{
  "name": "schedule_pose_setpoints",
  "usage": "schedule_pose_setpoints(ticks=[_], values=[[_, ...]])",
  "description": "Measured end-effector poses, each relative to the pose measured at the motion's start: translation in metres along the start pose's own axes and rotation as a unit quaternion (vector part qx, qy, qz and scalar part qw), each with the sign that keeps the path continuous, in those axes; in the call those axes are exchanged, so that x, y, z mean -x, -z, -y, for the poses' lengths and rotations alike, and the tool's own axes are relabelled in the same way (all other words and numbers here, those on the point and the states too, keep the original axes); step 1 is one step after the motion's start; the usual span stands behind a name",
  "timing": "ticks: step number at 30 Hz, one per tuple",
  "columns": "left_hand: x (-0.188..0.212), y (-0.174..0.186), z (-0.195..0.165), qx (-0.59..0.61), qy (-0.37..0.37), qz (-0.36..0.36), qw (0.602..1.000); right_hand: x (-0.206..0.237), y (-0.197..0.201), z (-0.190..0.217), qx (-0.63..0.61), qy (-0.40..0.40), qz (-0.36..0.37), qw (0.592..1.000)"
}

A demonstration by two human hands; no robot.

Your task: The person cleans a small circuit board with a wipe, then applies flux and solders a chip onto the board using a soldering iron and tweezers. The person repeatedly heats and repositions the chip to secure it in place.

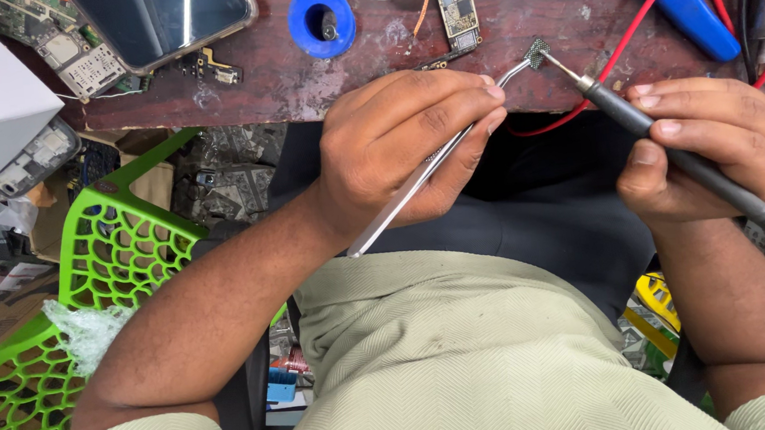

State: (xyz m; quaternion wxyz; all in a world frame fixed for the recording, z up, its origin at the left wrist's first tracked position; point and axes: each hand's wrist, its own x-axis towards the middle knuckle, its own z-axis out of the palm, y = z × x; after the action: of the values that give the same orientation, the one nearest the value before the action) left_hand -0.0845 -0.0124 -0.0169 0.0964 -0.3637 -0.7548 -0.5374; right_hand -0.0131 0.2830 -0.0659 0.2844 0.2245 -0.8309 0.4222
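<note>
Meanwhile, the left hand [400, 145] is pinching slim steel tweezers [434, 170] that are gripping a small grey square chip [538, 49] over the worn wooden bench [511, 5] edge, as the right hand [714, 148] is clasping a dark-handled soldering iron [668, 142] against it, likely demanding steadiness.

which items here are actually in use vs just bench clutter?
In use:
left hand holding thin metal tweezers
small grey square chip
right hand holding dark grey soldering iron

Lying about:
blue round tape roll
black smartphone
green lattice plastic chair
</note>
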Motion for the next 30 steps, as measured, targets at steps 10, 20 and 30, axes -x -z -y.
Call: schedule_pose_setpoints(ticks=[10,20,30], values=[[-0.0032,0.0009,-0.0017,0.001,0.0,-0.004,1.0,-0.0005,-0.0006,0.0015,-0.006,-0.003,0.004,1.0],[-0.0016,0.0008,-0.0018,-0.005,0.0,-0.005,1.0,-0.0019,-0.0008,0.0022,-0.013,-0.002,0.01,1.0],[-0.0041,0.0024,-0.0033,-0.01,-0.009,-0.006,1.0,-0.0004,0.0,0.0005,-0.022,0.004,0.005,1.0]])
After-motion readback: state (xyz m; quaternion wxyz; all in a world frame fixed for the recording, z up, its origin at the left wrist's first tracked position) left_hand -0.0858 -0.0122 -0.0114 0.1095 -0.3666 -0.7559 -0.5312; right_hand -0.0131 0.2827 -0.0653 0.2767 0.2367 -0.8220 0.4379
